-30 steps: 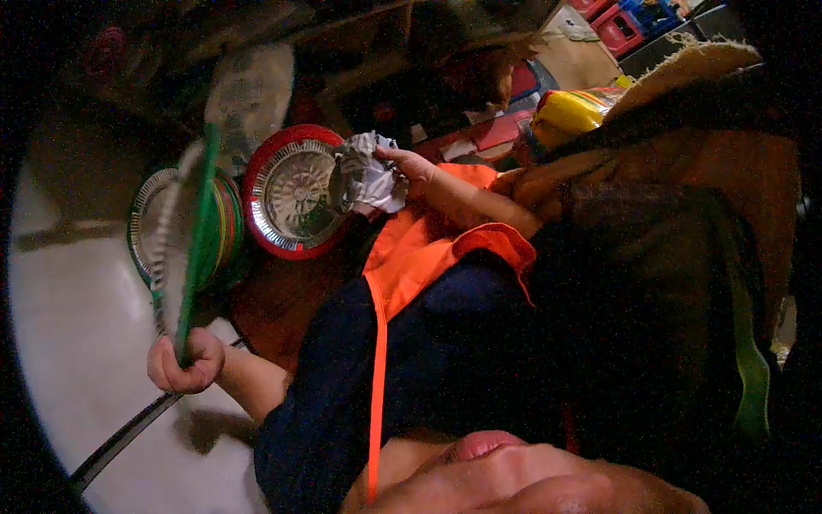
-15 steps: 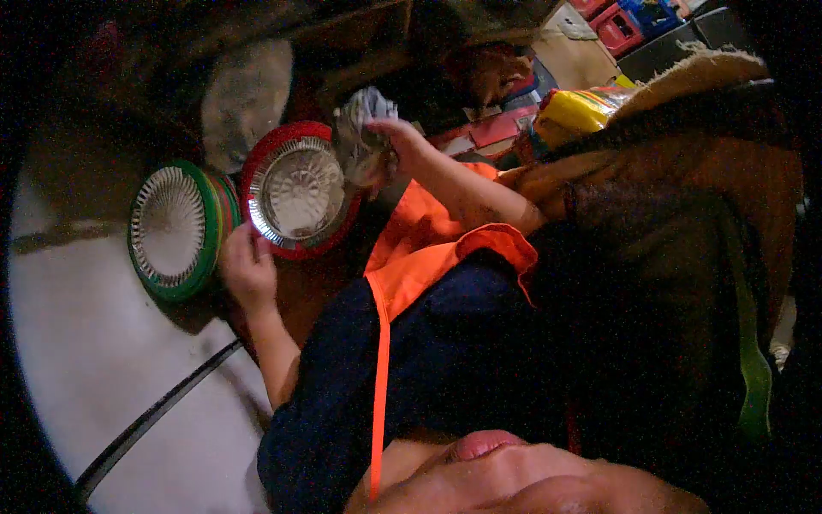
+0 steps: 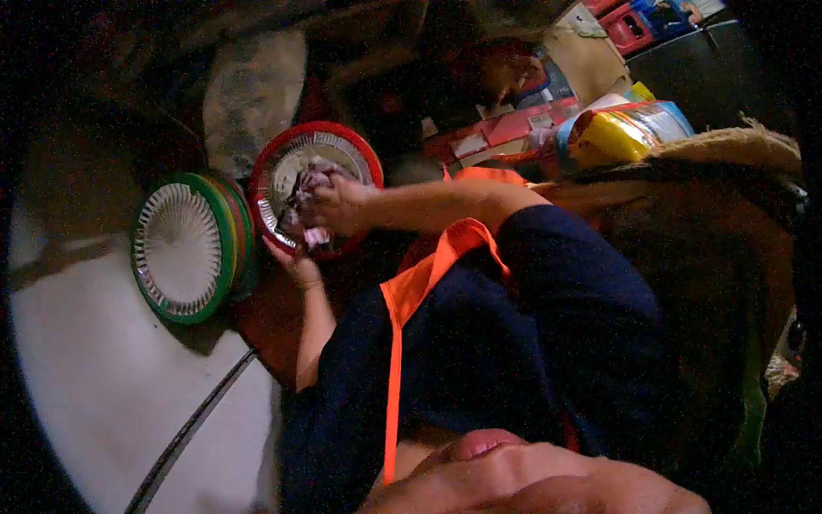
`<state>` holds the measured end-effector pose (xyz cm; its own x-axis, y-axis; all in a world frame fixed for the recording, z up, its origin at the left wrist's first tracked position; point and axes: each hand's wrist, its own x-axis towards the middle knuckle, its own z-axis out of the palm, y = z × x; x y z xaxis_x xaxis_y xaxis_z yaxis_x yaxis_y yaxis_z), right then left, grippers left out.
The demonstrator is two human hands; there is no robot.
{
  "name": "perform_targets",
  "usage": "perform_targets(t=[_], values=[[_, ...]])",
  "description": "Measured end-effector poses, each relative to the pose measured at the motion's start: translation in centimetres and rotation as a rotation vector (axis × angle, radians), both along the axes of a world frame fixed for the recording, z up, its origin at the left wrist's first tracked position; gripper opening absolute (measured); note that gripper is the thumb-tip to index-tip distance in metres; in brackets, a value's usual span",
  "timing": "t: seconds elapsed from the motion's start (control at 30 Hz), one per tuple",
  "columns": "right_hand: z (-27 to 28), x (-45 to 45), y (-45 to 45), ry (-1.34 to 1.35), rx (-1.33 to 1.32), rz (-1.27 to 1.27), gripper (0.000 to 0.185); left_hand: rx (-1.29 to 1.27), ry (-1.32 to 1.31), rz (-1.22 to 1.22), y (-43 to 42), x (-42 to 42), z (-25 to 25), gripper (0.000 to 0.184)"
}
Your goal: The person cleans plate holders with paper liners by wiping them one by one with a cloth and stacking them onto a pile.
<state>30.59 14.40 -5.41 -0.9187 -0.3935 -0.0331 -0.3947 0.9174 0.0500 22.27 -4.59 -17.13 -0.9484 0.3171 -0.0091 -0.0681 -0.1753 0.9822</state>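
A round red-rimmed plate [image 3: 370, 154] with a shiny, fluted inner edge is tilted up before me. My left hand [image 3: 297, 264] grips its lower rim, fingers partly hidden at the edge. My right hand [image 3: 341, 206] is closed on a crumpled greyish cloth [image 3: 315, 182], pressed against the inside of the plate; motion blurs it a little. Just left of the plate stands a stack of similar plates, a green-rimmed plate [image 3: 180, 248] with a fluted pale face at its front.
A white surface [image 3: 94, 343] lies at lower left, crossed by a dark strip [image 3: 193, 420]. Behind the plates is a pale sack-like shape [image 3: 253, 98]. To the right are a yellow packet [image 3: 621, 135], rough sacking [image 3: 728, 146] and red boxes [image 3: 518, 128].
My right hand has swung left and down with the cloth, from beside the plate onto its inner face. My left hand has shifted right along with the plate, still at its lower rim.
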Motion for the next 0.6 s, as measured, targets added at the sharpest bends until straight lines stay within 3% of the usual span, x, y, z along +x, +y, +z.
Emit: perform_targets(t=[0.03, 0.07, 0.13, 0.23, 0.3, 0.4, 0.43, 0.47, 0.53, 0.6], values=[[-0.9, -2.0, 1.1, 0.199, -0.036, 0.003, 0.046, -0.006, 0.037, -0.011, 0.3, 0.4, 1.0, 0.081], [-0.4, -3.5, 1.6, 0.202, -0.044, 0.001, 0.046, -0.037, 0.041, -0.006, 0.9, 1.3, 3.0, 0.080], [0.7, -6.3, 2.4, 0.197, -0.033, -0.359, 0.043, -0.074, 0.047, -0.002, 1.0, 2.0, 4.2, 0.079], [0.2, -8.1, 3.3, 0.172, -0.122, -0.362, 0.046, -0.132, -0.004, 0.000, 0.5, 1.7, 2.9, 0.076], [0.0, -6.1, 1.1, 0.050, -0.175, -0.284, 0.043, -0.362, 0.264, 0.015, -1.2, 0.5, 0.1, 0.068], [0.8, 1.0, -3.0, 0.126, -0.246, -0.020, 0.043, -0.157, 0.108, 0.001, -0.9, 0.1, -1.4, 0.065], [0.2, 0.6, -3.1, -0.174, -0.386, -0.077, 0.039, -0.066, 0.031, -0.007, -1.0, 0.2, -1.8, 0.064], [-0.6, 0.3, -2.7, -0.110, -0.310, -0.033, 0.037, 0.023, -0.046, -0.015, -1.1, 0.4, -2.3, 0.062], [0.8, -1.4, -1.0, -0.068, -0.192, -0.009, 0.033, -0.219, 0.170, -0.005, -2.4, -0.5, -5.0, 0.064], [0.2, -5.2, 1.0, -0.079, -0.161, -0.151, 0.033, -0.275, 0.195, 0.013, -0.1, 1.7, 0.7, 0.065]])
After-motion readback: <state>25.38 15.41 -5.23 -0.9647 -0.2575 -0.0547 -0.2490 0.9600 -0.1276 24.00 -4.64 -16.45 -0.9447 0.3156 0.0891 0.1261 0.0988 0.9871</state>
